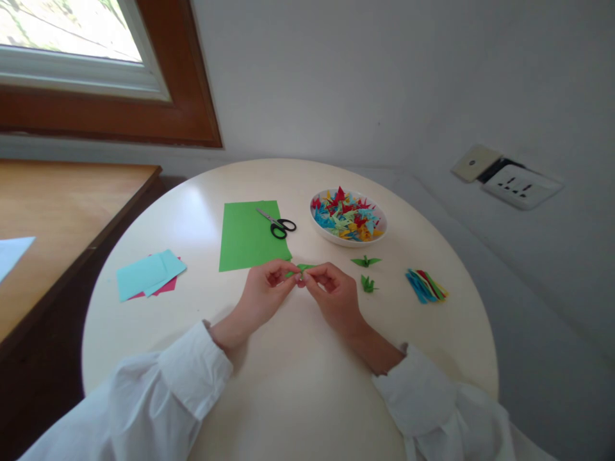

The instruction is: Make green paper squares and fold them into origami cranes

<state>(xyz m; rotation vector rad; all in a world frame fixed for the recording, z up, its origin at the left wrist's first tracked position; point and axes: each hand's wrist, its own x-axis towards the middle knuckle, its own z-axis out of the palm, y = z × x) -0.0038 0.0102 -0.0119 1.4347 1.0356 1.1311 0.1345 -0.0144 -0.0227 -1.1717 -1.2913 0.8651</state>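
Between my two hands, over the middle of the round table, is a small folded piece of green paper. My left hand pinches its left side, fingers closed. From the other side my right hand grips it with thumb and fingers pressed together. The fingertips nearly meet and hide much of its shape. Just right of my right hand lie two green paper cranes, one behind the other. Beyond my left hand is a green paper sheet, with black-handled scissors lying across its right edge.
A white bowl full of colourful paper cranes stands at the back right. Coloured paper strips lie near the table's right edge. Light-blue and pink paper pieces lie at left. A wooden desk stands farther left; a wall is behind.
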